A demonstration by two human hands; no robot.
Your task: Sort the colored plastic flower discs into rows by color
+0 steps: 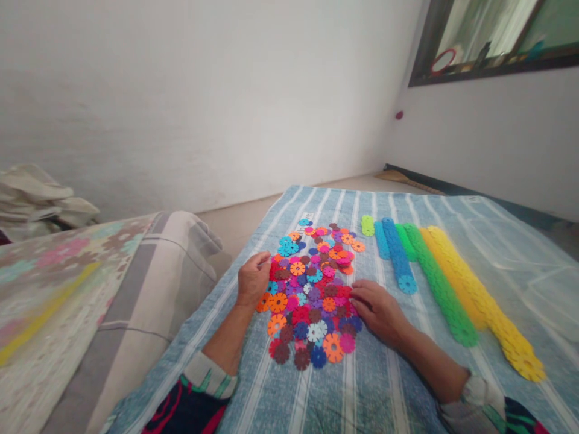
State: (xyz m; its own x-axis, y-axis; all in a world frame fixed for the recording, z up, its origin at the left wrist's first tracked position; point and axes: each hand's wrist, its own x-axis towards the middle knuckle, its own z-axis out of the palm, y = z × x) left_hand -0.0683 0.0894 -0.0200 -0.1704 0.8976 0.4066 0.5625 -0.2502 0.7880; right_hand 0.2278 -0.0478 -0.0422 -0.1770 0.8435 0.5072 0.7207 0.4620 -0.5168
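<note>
A loose pile of flower-shaped plastic discs (313,288) in red, orange, purple, brown, pink and blue lies on a striped cloth. At the pile's left edge is my left hand (254,279), its fingers curled in beside red discs; whatever they may hold is hidden. My right hand (377,308) rests against the pile's right side, fingers apart and touching red and pink discs. To the right, overlapping discs lie in long rows by colour: a yellow row (491,304), a green row (441,289) and a blue row (398,256). A short lime row (368,225) lies farther back.
The blue-and-white striped cloth (280,404) covers the work surface. Clear plastic (534,259), perhaps a bag, lies at the right. On the left stands a surface with a floral cover (58,265) and a grey cloth. A white wall (203,102) rises behind.
</note>
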